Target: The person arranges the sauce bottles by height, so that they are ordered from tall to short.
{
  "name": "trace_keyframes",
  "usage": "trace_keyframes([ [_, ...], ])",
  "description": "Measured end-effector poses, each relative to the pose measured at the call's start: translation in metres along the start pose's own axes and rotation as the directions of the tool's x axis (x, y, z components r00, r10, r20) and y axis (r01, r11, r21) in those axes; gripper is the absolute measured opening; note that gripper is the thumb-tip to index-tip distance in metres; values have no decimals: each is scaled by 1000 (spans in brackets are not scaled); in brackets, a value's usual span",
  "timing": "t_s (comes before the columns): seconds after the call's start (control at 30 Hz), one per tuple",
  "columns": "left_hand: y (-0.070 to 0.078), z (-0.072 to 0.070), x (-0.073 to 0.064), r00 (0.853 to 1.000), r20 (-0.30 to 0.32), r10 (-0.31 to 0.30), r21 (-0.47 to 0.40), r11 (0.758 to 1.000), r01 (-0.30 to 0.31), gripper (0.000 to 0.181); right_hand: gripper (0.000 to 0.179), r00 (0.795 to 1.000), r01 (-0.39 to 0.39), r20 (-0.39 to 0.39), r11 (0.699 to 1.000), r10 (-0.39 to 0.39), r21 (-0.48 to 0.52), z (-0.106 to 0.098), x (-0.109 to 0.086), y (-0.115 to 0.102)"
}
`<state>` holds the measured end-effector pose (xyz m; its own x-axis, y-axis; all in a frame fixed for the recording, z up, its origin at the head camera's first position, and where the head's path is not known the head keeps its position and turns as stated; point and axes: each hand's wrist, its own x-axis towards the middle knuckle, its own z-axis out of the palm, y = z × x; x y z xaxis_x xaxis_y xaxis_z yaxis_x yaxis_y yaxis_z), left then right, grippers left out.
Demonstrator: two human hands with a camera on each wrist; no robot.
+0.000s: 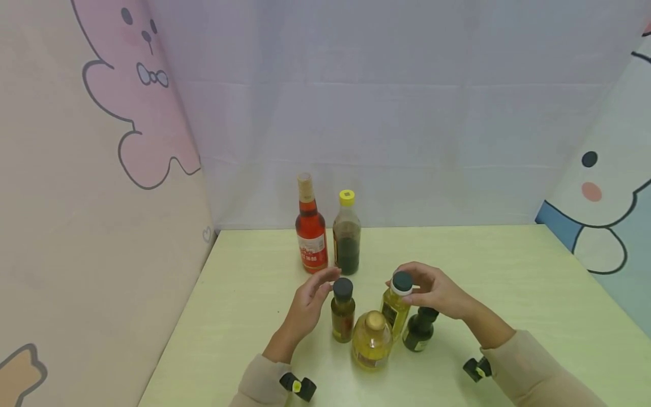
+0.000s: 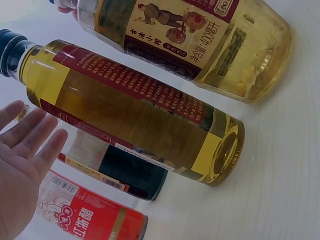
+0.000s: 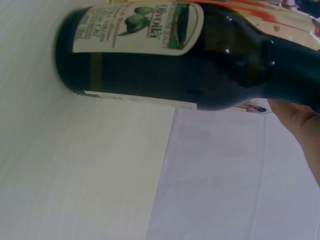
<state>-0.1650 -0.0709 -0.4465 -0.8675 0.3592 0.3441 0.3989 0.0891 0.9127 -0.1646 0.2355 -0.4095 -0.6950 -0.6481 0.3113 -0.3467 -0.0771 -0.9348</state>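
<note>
In the head view, my right hand point(image 1: 432, 289) grips a yellow oil bottle point(image 1: 393, 312) just below its dark green cap, thumb on the near side. My left hand point(image 1: 307, 308) is beside a dark-capped oil bottle point(image 1: 343, 314), fingers loosely bent and holding nothing. From the left wrist, that same bottle point(image 2: 125, 107) fills the middle, past the spread fingers point(image 2: 37, 130). A round oil bottle point(image 1: 373, 342) with a gold cap stands in front of the gripped bottle. Close to my right hand is a dark olive oil bottle point(image 1: 418, 330), its label readable in the right wrist view.
Farther back stand a red vinegar bottle point(image 1: 312, 243) and a yellow-capped bottle point(image 1: 347, 243) of dark liquid. The pale table point(image 1: 244, 294) meets a hanging white cloth point(image 1: 407, 141) behind, with cartoon-printed walls point(image 1: 102, 226) on either side.
</note>
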Motion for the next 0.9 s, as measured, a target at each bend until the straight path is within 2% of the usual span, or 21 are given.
trace_keyframes([
  [0.2, 29, -2, -6, 999, 38, 23, 15, 1000, -23, 33, 35, 1000, -6, -1, 1000, 6, 3, 0, 0, 0],
  [0.37, 32, -3, -10, 996, 68, 60, -36, 998, -58, 34, 35, 1000, 0, 4, 1000, 0, 2, 0, -1, 0],
  [0.5, 28, -3, -12, 993, 82, 79, -53, 996, -75, 35, 36, 1000, -7, -1, 1000, 7, -2, 1, -1, -1],
  [0.73, -16, 1, -11, 986, 65, 155, -79, 986, -150, 37, 36, 1000, 5, 2, 1000, -5, -4, 1, 0, -1],
  [0.9, -16, 4, -11, 987, 64, 150, -79, 986, -144, 38, 36, 1000, -3, -2, 1000, 3, -11, 1, 0, -1],
])
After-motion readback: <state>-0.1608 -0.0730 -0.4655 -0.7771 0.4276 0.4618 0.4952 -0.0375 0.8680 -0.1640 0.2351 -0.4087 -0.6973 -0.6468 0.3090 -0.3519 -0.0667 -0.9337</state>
